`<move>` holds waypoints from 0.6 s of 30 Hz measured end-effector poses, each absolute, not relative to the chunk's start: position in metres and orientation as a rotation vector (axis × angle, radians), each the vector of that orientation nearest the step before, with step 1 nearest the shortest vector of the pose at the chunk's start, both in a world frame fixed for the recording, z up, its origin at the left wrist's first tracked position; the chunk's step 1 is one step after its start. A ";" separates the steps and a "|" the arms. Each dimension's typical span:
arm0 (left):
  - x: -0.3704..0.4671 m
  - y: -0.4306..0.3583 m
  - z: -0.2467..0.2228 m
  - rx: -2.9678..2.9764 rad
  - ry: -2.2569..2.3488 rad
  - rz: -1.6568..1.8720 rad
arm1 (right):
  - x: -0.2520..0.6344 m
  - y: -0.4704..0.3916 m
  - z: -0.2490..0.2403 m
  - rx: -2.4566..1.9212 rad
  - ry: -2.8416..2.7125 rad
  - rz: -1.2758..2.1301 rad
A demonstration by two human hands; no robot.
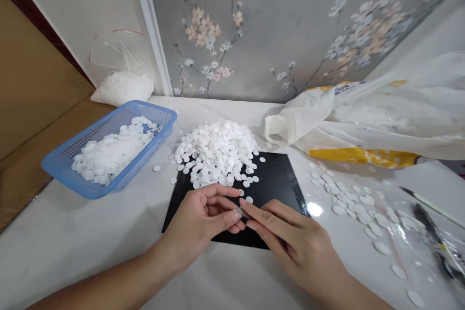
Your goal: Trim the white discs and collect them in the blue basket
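My left hand (203, 215) and my right hand (290, 232) meet over a black board (279, 179). Between their fingertips is a small thin grey piece (243, 212), seen nearly edge-on; whether it is one of the discs I cannot tell. The left thumb and fingers pinch its left end, while the right thumb and forefinger close on its right side. Just beyond the hands, a heap of small white round discs (221, 147) covers the board's far part and spills onto the table. A few loose discs lie close to my fingertips.
At left stands a blue plastic basket (87, 191) holding translucent white pieces, with a filled clear bag (125, 88) behind it. A white and yellow plastic bag (363, 138) lies at right. Scattered discs (358, 208), scissors (436, 237) and a thin pointed tool (432, 206) lie nearer.
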State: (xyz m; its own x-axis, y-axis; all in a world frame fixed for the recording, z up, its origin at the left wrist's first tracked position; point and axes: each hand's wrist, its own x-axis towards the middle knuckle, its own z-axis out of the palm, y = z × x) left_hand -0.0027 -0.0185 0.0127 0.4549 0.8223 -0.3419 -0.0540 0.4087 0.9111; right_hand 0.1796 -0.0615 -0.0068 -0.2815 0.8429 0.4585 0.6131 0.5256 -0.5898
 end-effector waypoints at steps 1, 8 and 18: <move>-0.003 -0.019 0.012 0.999 0.942 0.669 | 0.180 -0.061 -0.007 -1.187 -2.008 0.387; -0.002 -0.018 0.012 1.045 0.959 0.639 | 0.183 -0.061 -0.009 -1.205 -2.082 0.317; -0.006 -0.016 0.013 1.074 0.972 0.575 | 0.197 -0.043 -0.014 -1.649 -1.898 0.373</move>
State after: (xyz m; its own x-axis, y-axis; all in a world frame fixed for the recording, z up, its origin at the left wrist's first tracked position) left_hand -0.0060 -0.0157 0.0133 0.4816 0.7932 -0.3727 0.0556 0.3968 0.9162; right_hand 0.1974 -0.0433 -0.0144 -0.0571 0.9671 0.2478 0.8012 0.1925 -0.5665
